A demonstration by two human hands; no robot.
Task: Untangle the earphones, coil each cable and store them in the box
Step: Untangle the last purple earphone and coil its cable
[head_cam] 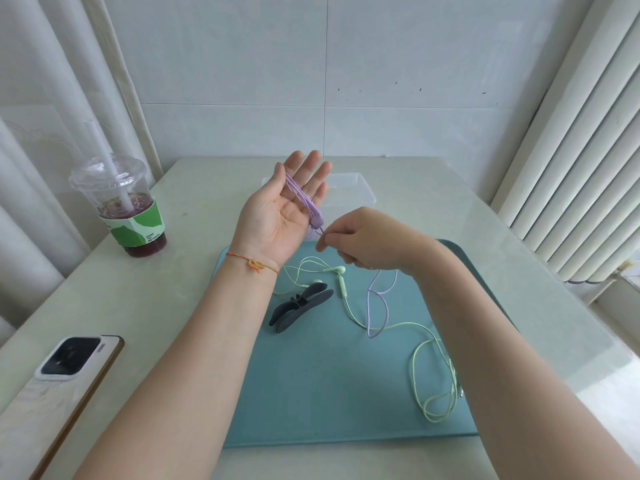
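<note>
Lilac earphone cable (302, 195) is looping around the flat, spread left hand (284, 209), serving as a spool. Right hand (360, 239) is pinching its tail, feeding slack.

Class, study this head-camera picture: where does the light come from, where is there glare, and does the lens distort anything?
Head view: soft daylight enters from the right, washing out the table edge there; shadows are faint; the wide lens bows the curtain folds; the purple cable stays sharp, the clear box reads pale.

My left hand (282, 209) is up in the middle, palm showing, fingers straight. My right hand (360, 239) beside it is curled, fingertips pinched together.
</note>
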